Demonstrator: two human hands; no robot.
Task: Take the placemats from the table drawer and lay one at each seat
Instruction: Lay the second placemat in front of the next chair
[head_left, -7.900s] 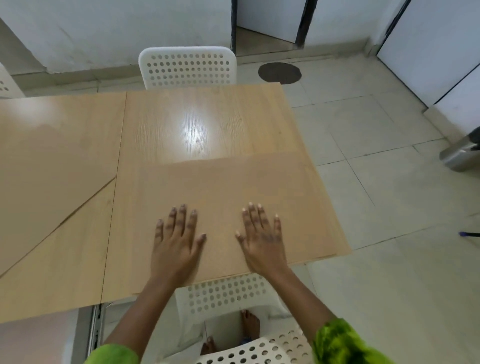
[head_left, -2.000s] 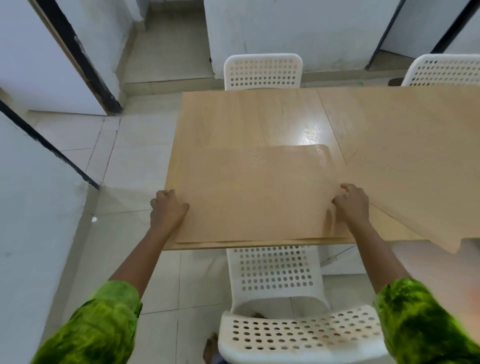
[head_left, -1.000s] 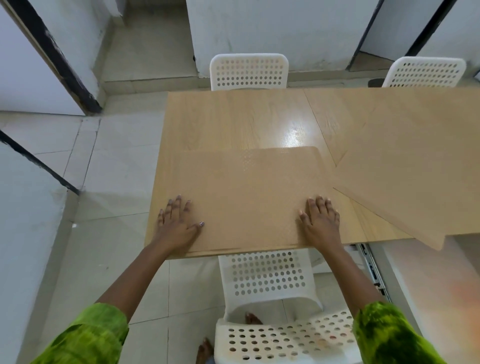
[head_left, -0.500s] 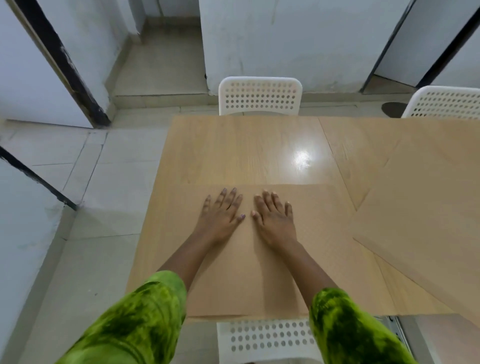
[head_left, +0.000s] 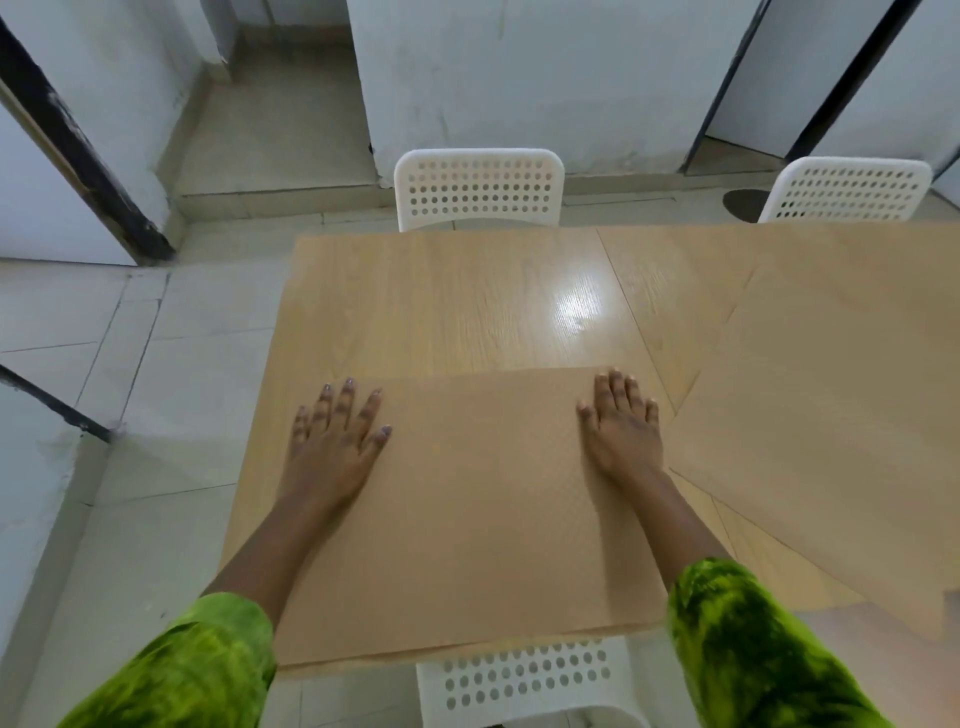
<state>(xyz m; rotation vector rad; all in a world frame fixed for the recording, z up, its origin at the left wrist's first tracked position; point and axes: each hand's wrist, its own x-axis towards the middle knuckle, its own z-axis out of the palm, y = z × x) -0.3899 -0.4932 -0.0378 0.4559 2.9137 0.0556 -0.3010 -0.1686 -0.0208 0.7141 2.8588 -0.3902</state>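
Task item, near placemat: I am looking down on a tan, finely textured rectangular placemat (head_left: 483, 493) that is lying flat on the near end of the table, its near edge running along the table's near edge, directly above the near chair.
Left hand: the left hand (head_left: 332, 441) is resting palm down at the mat's left side, with its fingers (head_left: 345, 402) straight and fanned apart. I cannot tell where the mat's left edge is running under it, since mat and table are blending in colour.
Right hand: the right hand (head_left: 621, 431) is pressing palm down on the mat's far right corner, the four fingers (head_left: 615, 387) lying straight and close together and reaching the far edge, the thumb standing off to the side.
Second placemat: a larger-looking tan sheet of the same kind (head_left: 831, 415) is lying askew on the table's right part, its corner just beside the right hand.
Table: a light wood-grain laminate table (head_left: 467, 291) is carrying both mats and is showing a bright glare patch beyond the near mat.
Chairs: I am counting three white perforated plastic chairs, one opposite (head_left: 478, 187), one at far right (head_left: 847, 192), one tucked in nearest me (head_left: 524, 680).
Sleeves: mottled green sleeves are covering the left (head_left: 182, 670) and right (head_left: 743, 639) forearms.
Floor: pale tiles (head_left: 156, 364) are surrounding the table.
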